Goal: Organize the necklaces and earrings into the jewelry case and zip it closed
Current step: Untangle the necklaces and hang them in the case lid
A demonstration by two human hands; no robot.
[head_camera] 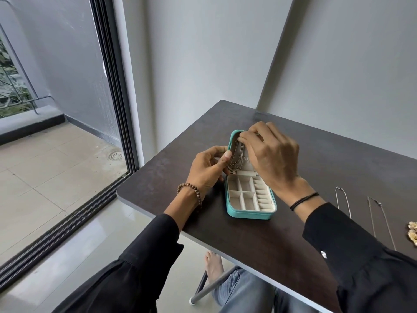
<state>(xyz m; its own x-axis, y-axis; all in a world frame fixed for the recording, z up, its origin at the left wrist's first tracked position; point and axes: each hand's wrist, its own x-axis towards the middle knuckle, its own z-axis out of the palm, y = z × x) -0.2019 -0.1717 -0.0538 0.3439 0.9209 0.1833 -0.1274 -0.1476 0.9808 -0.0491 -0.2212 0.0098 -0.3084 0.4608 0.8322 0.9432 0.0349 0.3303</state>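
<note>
Sitting with a teal jewelry case (248, 215) open on a dark table (282, 249), I grip the left edge of its raised lid (230, 143) with my left hand (207, 168), thumb and fingers curled round it. My right hand (270, 152) pinches the top of a chain necklace (238, 154) that hangs inside the lid. One thin necklace (338, 189), a second necklace (379, 203) and gold earrings (413, 232) lie on the table well to the right of the case.
</note>
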